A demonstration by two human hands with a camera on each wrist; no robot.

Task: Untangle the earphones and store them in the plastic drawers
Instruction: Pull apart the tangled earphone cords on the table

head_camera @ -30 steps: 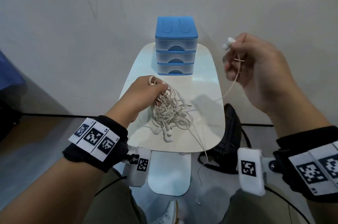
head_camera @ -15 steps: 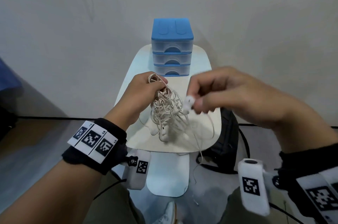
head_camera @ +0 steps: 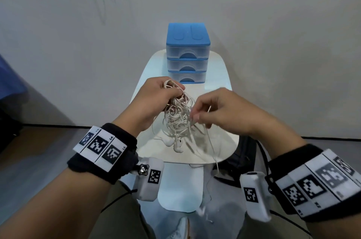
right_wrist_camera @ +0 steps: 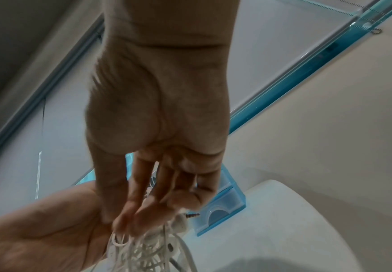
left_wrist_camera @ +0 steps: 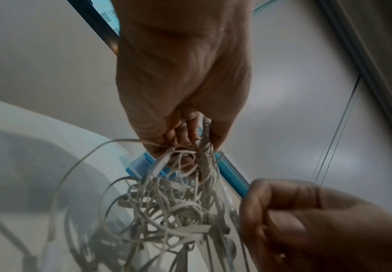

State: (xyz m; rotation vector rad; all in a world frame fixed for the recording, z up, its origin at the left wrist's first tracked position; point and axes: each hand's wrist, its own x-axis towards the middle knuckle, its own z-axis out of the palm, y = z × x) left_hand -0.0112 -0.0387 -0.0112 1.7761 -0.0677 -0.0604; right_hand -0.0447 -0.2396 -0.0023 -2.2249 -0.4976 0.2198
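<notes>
left hand [head_camera: 156, 100]: fingers curled on top of the earphones [head_camera: 178, 119], bundle hangs over the table [head_camera: 220, 147], in front of the closed drawers [head_camera: 188, 53] | right hand [head_camera: 220, 113]: fingertips pinch one strand at the bundle's side | risk: a hard pull on this strand may tighten the knots; loose cords over the table edge may snag

White table [head_camera: 220, 74] against a beige wall [head_camera: 78, 53]; black bag [head_camera: 244, 158] beside it.
</notes>
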